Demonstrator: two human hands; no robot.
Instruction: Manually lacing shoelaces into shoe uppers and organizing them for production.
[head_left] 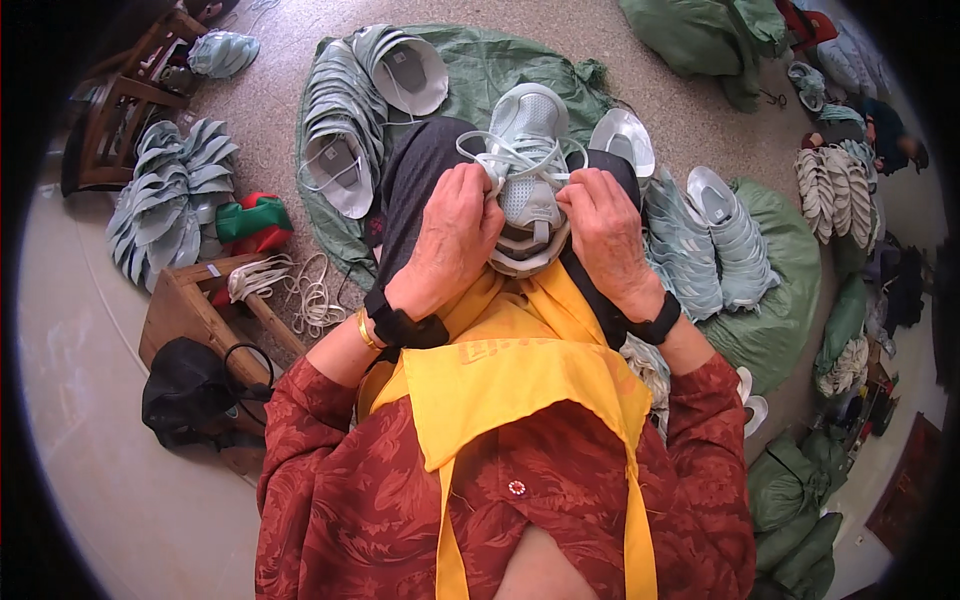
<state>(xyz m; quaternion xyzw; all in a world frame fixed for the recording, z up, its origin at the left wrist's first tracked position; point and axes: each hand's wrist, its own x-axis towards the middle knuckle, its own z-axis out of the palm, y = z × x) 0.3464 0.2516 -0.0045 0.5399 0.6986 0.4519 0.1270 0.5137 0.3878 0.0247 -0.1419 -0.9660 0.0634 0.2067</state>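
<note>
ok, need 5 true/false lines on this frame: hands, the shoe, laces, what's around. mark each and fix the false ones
1. Both hands, left hand and right hand, are on the pale grey shoe upper in the lap. True.
2. The shoe upper has no lace in it. False: a white lace loops across it.
3. Loose white laces lie by the wooden stool on the person's left. True.
4. The yellow apron is blue. False: it is yellow, over a red patterned shirt.
5. Stacked uppers lie on bare floor only. False: this stack rests on a green sack.
</note>
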